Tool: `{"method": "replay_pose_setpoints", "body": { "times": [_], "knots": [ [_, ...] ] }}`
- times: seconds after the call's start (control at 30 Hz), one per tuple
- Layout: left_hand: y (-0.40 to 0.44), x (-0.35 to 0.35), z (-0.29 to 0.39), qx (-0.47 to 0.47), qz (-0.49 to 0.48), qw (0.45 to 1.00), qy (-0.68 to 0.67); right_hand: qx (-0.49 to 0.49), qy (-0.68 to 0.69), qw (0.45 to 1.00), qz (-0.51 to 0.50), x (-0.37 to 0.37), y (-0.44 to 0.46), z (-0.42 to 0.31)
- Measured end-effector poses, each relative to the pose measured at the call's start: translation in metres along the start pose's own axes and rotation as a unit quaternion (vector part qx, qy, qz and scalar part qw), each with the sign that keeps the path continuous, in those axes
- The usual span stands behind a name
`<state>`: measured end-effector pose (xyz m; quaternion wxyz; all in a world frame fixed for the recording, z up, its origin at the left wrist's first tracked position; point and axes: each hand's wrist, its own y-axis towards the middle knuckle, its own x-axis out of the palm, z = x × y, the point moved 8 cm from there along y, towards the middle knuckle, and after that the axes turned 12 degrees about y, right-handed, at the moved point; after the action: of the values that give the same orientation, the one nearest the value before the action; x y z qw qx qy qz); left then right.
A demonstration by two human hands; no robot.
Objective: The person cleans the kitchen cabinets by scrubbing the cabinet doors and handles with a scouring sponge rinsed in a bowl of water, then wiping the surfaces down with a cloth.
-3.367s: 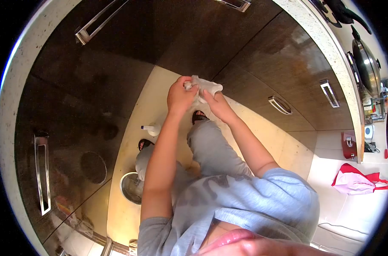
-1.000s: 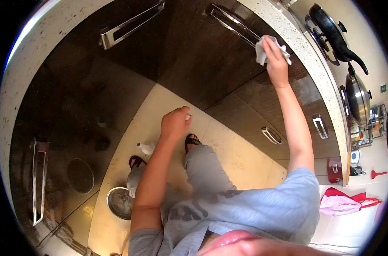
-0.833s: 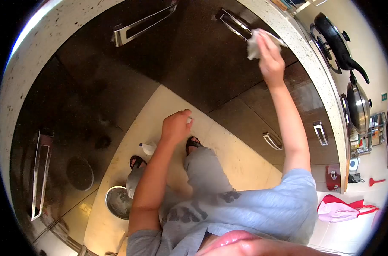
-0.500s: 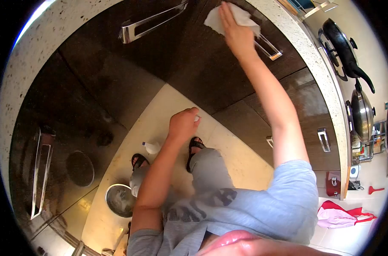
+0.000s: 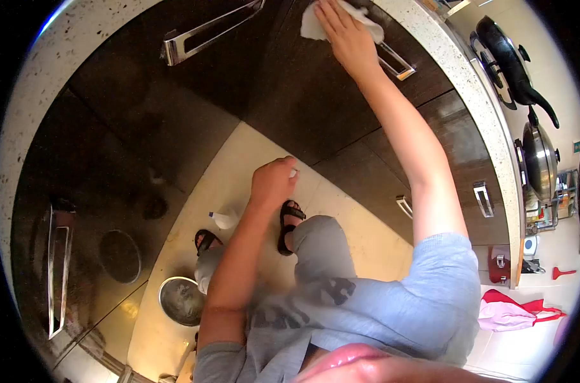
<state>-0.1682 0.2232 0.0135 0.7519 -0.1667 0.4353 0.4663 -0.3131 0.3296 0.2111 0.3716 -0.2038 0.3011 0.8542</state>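
My right hand (image 5: 352, 46) reaches far forward, its fingers stretched over a white cloth (image 5: 313, 27) and holding it against a dark cabinet front (image 5: 283, 83). The cloth lies just beside a chrome handle (image 5: 397, 62). My left hand (image 5: 274, 182) is closed in front of my body, above the floor. A small bit of something white (image 5: 294, 173) shows at its fingers; the rest is hidden in the fist. On the floor by my feet, a white bottle (image 5: 222, 220) with a blue tip is partly covered by my left forearm.
A round metal basin (image 5: 181, 300) stands on the pale floor (image 5: 239, 153) at lower left. Chrome handles stick out from the dark cabinets around me. A speckled countertop (image 5: 28, 121) runs above them. On the right are a black pan (image 5: 504, 60) and a lidded steel pan (image 5: 540, 159).
My right hand and the cloth have shifted slightly up and left in view, with the fingers a little more spread. The left hand stays closed in about the same place. The view has tilted slightly.
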Motion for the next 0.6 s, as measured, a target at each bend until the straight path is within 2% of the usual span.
{"method": "replay_pose_setpoints", "body": {
  "times": [0.1,0.23,0.37,0.4,0.5,0.53,0.6],
  "knots": [
    [0.003,-0.001,-0.006,-0.012,-0.006,1.000,0.002,0.026,-0.006,0.997,0.066,-0.023,-0.047,0.018],
    [0.000,0.003,-0.008,-0.003,-0.002,1.000,-0.003,0.061,0.037,0.997,0.032,-0.024,-0.119,0.051],
    [-0.005,0.001,-0.003,0.003,-0.007,1.000,-0.017,0.109,0.122,0.985,0.063,-0.028,-0.172,0.073],
    [-0.007,0.002,-0.003,0.006,-0.008,1.000,-0.012,0.093,0.126,0.986,0.056,-0.031,-0.175,0.073],
    [-0.008,-0.003,0.004,0.017,-0.004,1.000,-0.011,0.041,0.210,0.968,0.129,-0.035,-0.157,0.077],
    [-0.009,-0.003,0.006,0.022,-0.007,1.000,-0.011,0.024,0.269,0.953,0.134,-0.046,-0.134,0.072],
    [-0.007,-0.002,0.006,0.022,-0.012,1.000,-0.003,0.056,0.342,0.934,0.089,-0.043,-0.093,0.066]
  ]
}}
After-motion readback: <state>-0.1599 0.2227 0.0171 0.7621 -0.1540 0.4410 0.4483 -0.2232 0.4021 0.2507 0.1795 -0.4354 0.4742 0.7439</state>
